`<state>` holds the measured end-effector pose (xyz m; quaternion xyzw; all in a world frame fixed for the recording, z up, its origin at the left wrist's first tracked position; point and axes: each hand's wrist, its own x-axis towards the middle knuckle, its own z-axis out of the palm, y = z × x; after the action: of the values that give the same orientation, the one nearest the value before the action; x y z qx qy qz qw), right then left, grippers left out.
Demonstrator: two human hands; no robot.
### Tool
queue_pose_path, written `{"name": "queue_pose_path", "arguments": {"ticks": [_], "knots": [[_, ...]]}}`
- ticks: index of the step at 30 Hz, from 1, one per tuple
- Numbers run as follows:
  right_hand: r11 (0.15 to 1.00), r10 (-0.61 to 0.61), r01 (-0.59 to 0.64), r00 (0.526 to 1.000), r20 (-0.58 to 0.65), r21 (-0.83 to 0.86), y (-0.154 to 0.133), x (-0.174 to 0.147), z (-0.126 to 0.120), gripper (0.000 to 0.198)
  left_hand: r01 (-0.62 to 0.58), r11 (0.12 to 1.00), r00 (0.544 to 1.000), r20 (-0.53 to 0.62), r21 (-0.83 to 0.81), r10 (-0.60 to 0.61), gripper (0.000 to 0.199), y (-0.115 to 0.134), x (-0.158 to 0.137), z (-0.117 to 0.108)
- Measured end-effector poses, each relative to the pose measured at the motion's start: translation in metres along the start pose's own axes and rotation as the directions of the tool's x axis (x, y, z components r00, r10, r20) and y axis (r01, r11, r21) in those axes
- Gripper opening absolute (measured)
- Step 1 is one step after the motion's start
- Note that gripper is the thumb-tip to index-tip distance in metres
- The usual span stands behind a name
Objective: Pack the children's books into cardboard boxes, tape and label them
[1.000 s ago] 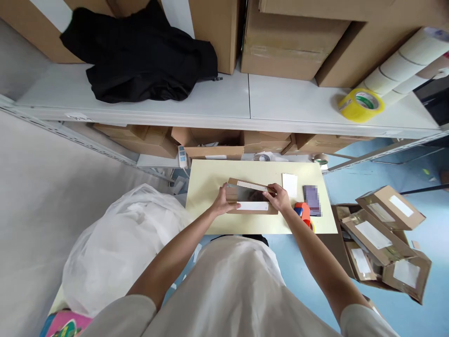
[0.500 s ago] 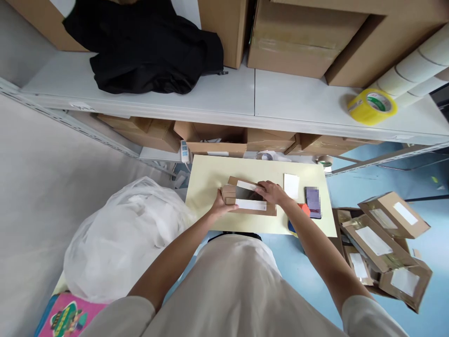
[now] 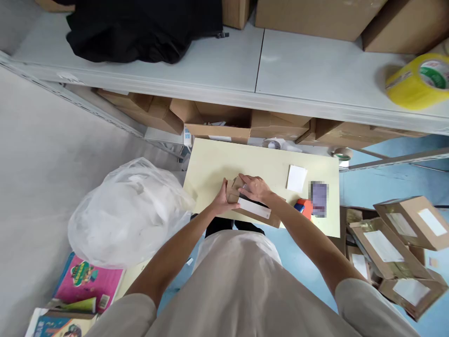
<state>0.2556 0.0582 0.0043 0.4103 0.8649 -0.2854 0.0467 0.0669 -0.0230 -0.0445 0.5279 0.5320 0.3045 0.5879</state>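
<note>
A translucent white plastic bag (image 3: 128, 217) bulges left of the bench (image 3: 213, 161), where a person's left hand (image 3: 221, 201) clasps the left end of a cardboard box (image 3: 257, 216) at the bench's near edge, thumb on the near side. The right hand (image 3: 257, 189), half-curled, lies across the box's top, fingertips on the cardboard; whether it pinches a flap cannot be told. Farther right lie white paper (image 3: 296, 179) and a red-and-blue tool (image 3: 305, 207).
</note>
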Motion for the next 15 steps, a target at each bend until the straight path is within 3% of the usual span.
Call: {"name": "queue_pose_path", "arguments": {"ticks": [2, 4, 7, 10, 13, 15], "knots": [[0.998, -0.056, 0.056, 0.998, 0.011, -0.03, -0.002, -0.001, -0.001, 0.052, -0.093, 0.976, 0.996, 0.024, 0.196, 0.09, 0.129, 0.003, 0.004, -0.004], [0.993, -0.108, 0.108, 0.994, 0.014, -0.054, -0.005, 0.0, 0.0, 0.044, -0.186, 0.928, 0.981, 0.118, 0.322, 0.156, 0.125, 0.008, 0.009, -0.008], [0.996, -0.087, 0.087, 0.996, -0.035, -0.01, -0.009, 0.002, 0.004, 0.038, -0.265, 0.891, 0.958, 0.203, 0.368, 0.201, 0.117, 0.015, 0.015, -0.013], [0.991, -0.017, 0.043, 0.981, -0.194, 0.129, -0.005, -0.008, 0.004, 0.038, -0.291, 0.872, 0.951, 0.216, 0.393, 0.22, 0.112, 0.017, 0.016, -0.016], [0.975, 0.133, -0.042, 0.894, -0.428, 0.217, 0.005, -0.047, 0.004, 0.036, -0.274, 0.876, 0.956, 0.214, 0.397, 0.202, 0.108, 0.017, 0.016, -0.016], [0.915, 0.373, -0.208, 0.764, -0.527, 0.345, 0.011, -0.085, 0.01, 0.044, -0.275, 0.881, 0.955, 0.218, 0.385, 0.202, 0.105, 0.016, 0.016, -0.015]]}}
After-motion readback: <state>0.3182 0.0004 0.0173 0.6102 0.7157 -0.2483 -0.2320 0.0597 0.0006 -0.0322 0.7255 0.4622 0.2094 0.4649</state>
